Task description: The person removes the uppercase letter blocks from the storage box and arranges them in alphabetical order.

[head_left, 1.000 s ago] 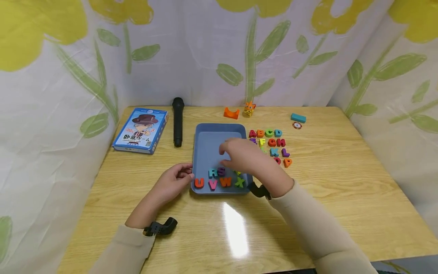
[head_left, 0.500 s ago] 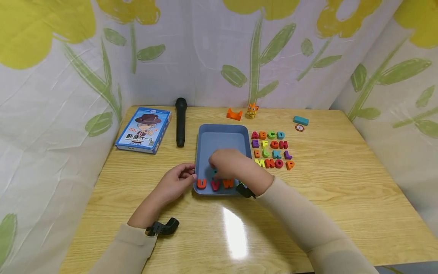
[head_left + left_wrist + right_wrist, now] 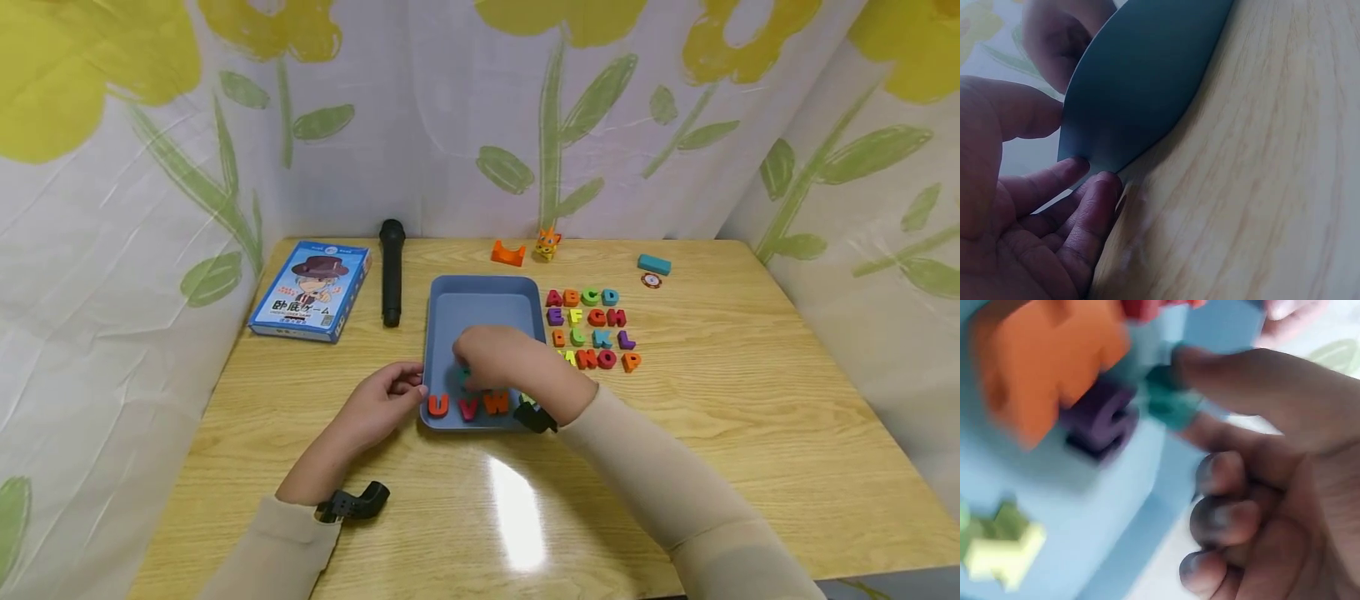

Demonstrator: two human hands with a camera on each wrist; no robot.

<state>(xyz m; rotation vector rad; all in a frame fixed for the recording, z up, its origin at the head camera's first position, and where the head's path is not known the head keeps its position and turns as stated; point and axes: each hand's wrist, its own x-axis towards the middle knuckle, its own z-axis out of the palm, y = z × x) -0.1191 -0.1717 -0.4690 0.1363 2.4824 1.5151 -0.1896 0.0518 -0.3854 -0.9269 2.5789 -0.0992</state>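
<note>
A blue-grey tray (image 3: 483,284) stands on the table. At its left wall is my left hand (image 3: 381,402); in the left wrist view the thumb (image 3: 1032,112) meets the rim while the other fingertips lie against the outer wall. My right hand (image 3: 498,358) is over the tray's near part. Between its thumb and index finger it pinches a teal letter R (image 3: 1169,400). Close to that letter lie a purple letter S (image 3: 1105,422) and an orange letter W (image 3: 496,403). Along the near wall sit a red U (image 3: 438,406) and a pink V (image 3: 468,409). A green letter is partly hidden by the right wrist.
Right of the tray, letters stand in rows, from A (image 3: 554,297) to P (image 3: 632,362). Farther back are an orange curved piece (image 3: 508,253), a small fox figure (image 3: 547,244), a teal block (image 3: 655,264) and a chip (image 3: 652,282). A microphone (image 3: 392,273) and blue box (image 3: 311,291) lie left.
My right hand has moved left and down inside the tray and taken hold of the teal R. My left hand stays at the tray's left wall. The head view shifts slightly.
</note>
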